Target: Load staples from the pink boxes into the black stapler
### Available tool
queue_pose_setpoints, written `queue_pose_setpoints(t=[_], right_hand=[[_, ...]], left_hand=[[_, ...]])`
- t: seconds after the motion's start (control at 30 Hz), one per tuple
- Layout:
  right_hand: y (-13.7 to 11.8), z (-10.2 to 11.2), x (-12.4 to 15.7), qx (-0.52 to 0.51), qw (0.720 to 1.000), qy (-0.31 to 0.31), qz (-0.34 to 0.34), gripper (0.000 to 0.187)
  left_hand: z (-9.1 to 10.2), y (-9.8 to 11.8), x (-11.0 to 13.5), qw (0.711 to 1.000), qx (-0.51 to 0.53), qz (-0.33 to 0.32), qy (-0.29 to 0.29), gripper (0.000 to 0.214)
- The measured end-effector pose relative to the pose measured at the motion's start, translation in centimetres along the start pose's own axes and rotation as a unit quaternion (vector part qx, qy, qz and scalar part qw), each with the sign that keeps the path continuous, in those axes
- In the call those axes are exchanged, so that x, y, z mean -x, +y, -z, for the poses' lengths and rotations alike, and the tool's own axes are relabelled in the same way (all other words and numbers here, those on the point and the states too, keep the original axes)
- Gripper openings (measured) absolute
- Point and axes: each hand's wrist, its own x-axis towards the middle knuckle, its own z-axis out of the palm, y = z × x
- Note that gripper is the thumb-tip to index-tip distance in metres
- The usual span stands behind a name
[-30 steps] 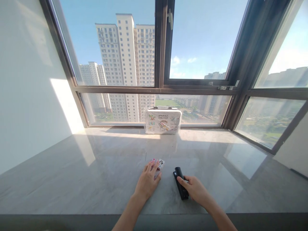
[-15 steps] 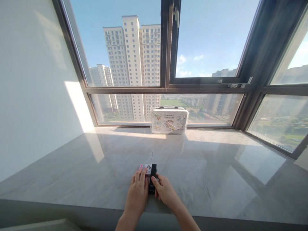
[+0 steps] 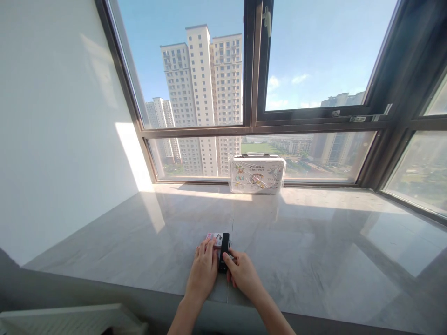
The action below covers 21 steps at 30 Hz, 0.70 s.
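Observation:
My left hand (image 3: pixel 203 269) lies flat, fingers stretched out, on a small pink-and-white box (image 3: pixel 214 238) on the grey stone sill (image 3: pixel 314 246). Right beside it my right hand (image 3: pixel 243 274) rests on a slim black device (image 3: pixel 223 251), its fingers curled against the device's right side. The device lies lengthwise, pointing away from me, touching the box's right edge. Both hands are close together near the sill's front edge.
A white case with colourful print (image 3: pixel 257 174), wrapped in clear film, stands upright against the window at the back. A white wall (image 3: pixel 52 139) bounds the left. Dark window frames (image 3: pixel 254 70) run behind and to the right. Something white (image 3: pixel 70 318) shows below the sill's front edge.
My right hand has slid the black device left until it sits against the small box, and both hands have come together. My view has shifted left and back.

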Motion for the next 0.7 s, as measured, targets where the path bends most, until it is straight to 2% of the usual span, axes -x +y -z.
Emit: queue_pose_setpoints(t=[0.37,0.7], right_hand=[[-0.4,-0.5,0.7,0.036,0.999,0.036,0.006,0.051],[-0.9,-0.7,1.1,0.039,0.998,0.039,-0.003,0.053]], left_hand=[[0.5,0.3,0.1,1.000,0.023,0.002,-0.002,0.042],[-0.2,0.2,0.4,1.000,0.016,0.026,0.006,0.043]])
